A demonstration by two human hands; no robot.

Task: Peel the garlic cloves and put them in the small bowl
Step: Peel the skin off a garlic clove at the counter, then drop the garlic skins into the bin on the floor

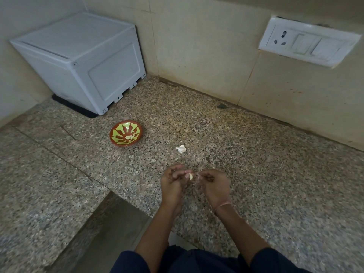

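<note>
Step in hand: peeling. The left hand (173,180) pinches a garlic clove (190,176) at its fingertips above the counter (256,154). The right hand (214,184), just beside it with fingers curled, appears to pinch a thin strip of skin (198,179), though this is too small to confirm. The next move calls for pulling the skin clear while the left hand keeps its grip, then carrying the bare clove forward and left to the small bowl (128,145), which stands well apart from the hands. A second piece of garlic (181,149) lies on the counter between the bowl and the hands, not yet peeled.
</note>
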